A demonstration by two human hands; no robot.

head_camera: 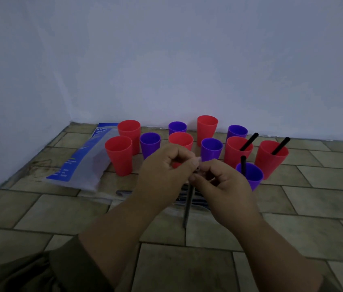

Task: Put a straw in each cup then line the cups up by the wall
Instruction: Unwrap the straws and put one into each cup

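Left hand (166, 165) and right hand (219, 186) both pinched the top of a thin dark straw (188, 205), its length hanging down above the tiled floor (61, 216), red and purple cups (120, 157) clustered near the wall (187, 70), three at right held black straws (248, 142)

View: one wide-angle camera worn on the person's head.
Facing: forward and down, toward the corner where the floor (187, 268) meets the wall (187, 60).
Nearness: close. The forearms enter from the bottom edge, and the left hand (164, 165) and right hand (221, 186) meet on a straw (188, 207) at frame centre.
Beyond: the cups (120, 154) stand just past the hands, near the wall.
Framing: wall fills the upper half, floor the lower. A side wall closes the left edge, and a sleeve (40, 270) shows at bottom left.
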